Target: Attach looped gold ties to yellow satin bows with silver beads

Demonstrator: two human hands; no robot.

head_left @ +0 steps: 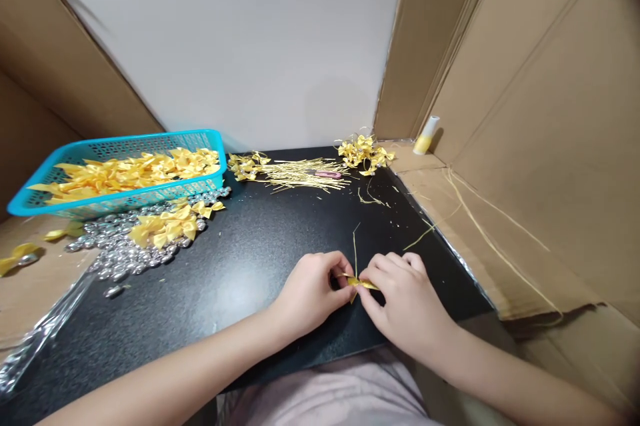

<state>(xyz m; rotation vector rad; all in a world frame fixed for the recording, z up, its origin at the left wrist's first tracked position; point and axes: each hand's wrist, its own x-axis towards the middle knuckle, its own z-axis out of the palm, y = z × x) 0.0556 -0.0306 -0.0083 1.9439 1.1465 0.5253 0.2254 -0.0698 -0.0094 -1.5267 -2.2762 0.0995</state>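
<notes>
Near the front edge of the black tabletop, my left hand [320,285] and my right hand [400,299] meet around a small yellow ribbon bow [361,283]. Fingers and thumb of the left hand pinch the bow's left side. The right fingers and thumb close on its right side. A thin gold tie [355,249] sticks up from the bow, away from me. My fingertips hide part of the bow, and whether a bead sits in it I cannot tell.
A turquoise basket [15,203] of yellow bows stands back left. Silvery beads [120,259] and loose bows [170,226] lie before it. Gold tie strips [295,174], a pink cutter-like tool [327,175] and tied bows [363,151] lie behind. Cardboard walls flank the table; a spool [426,136] stands right.
</notes>
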